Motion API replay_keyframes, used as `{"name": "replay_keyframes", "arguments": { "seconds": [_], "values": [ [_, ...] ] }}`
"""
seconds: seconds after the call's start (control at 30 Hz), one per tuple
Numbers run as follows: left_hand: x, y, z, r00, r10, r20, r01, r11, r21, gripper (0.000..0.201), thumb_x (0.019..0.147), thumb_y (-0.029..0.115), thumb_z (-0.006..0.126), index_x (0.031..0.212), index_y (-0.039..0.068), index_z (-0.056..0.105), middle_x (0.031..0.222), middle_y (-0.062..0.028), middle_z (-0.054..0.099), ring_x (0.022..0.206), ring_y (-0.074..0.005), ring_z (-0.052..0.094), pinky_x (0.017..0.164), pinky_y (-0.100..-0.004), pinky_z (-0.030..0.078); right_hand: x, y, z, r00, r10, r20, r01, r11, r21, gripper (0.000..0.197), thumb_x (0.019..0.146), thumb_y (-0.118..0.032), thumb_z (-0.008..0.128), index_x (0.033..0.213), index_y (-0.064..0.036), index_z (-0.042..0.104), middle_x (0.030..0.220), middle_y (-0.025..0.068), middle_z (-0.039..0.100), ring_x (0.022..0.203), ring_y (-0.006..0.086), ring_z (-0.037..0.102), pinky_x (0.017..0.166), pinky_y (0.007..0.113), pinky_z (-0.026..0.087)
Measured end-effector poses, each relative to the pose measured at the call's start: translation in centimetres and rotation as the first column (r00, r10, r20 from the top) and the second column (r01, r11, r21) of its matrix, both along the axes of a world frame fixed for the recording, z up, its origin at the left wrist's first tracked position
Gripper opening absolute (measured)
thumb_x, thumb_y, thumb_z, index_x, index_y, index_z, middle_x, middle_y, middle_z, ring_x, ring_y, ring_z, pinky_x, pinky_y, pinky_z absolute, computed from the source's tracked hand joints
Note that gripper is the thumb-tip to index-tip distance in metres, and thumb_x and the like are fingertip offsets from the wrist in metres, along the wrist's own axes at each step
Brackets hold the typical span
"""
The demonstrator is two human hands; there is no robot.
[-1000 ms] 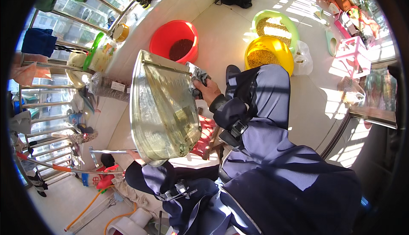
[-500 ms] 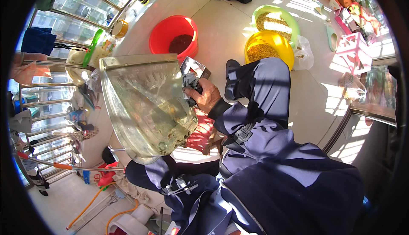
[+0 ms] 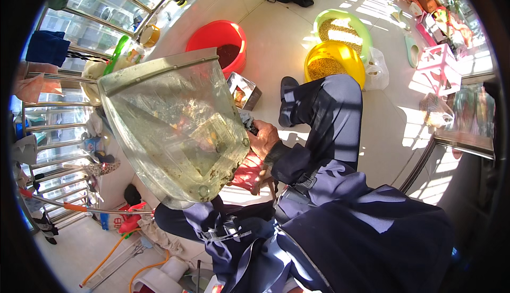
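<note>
The cloudy, clear plastic container (image 3: pixel 164 128) is at the left, in front of the person. Brown stains remain at its near right corner, so I judge that its surface is not clean everywhere; how much is done, I cannot tell. The right hand (image 3: pixel 264 140) has its fingers closed on a grey cloth (image 3: pixel 247 122) at the right edge. The left hand is hidden, its fingers unknown. Farther stand a small box (image 3: pixel 248 94) and a red bucket (image 3: pixel 202 40).
</note>
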State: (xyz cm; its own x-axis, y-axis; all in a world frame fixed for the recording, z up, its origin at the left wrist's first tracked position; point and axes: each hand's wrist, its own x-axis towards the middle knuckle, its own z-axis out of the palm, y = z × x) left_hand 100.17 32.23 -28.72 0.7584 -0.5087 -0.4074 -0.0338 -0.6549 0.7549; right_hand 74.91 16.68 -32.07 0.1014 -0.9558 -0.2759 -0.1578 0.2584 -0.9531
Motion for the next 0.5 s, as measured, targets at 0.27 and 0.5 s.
{"name": "replay_keyframes", "arguments": {
  "seconds": [0.27, 0.5],
  "values": [
    [0.1, 0.0, -0.2, 1.0, -0.002, 0.01, 0.002, 1.0, 0.011, 0.048, 0.085, 0.042, 0.044, 0.115, 0.005, 0.048, 0.107, -0.0147, 0.053, 0.094, -0.0317, 0.054, 0.079, -0.0435, 0.043, -3.4, -5.6, 2.4, 0.953, -0.279, -0.118, 0.274, 0.96, -0.059, 0.031, 0.083, -0.027, 0.067, 0.095, 0.0021, 0.062, 0.084, 0.0174, 0.065, 0.079, 0.0292, 0.064, 0.073, 0.038, 0.048],
    [0.0, 1.2, 0.0, 1.0, -0.01, 0.03, 0.008, 0.998, 0.055, 0.044, 0.083, 0.039, 0.046, 0.111, 0.005, 0.05, 0.103, -0.0147, 0.054, 0.09, -0.0312, 0.055, 0.075, -0.0428, 0.044, -2.6, -8.3, 4.9, 0.955, -0.283, -0.09, 0.186, 0.807, -0.561, 0.024, 0.076, -0.016, 0.068, 0.094, -0.0026, 0.061, 0.088, 0.0157, 0.061, 0.084, 0.0336, 0.06, 0.075, 0.04, 0.048]
  ]
}}
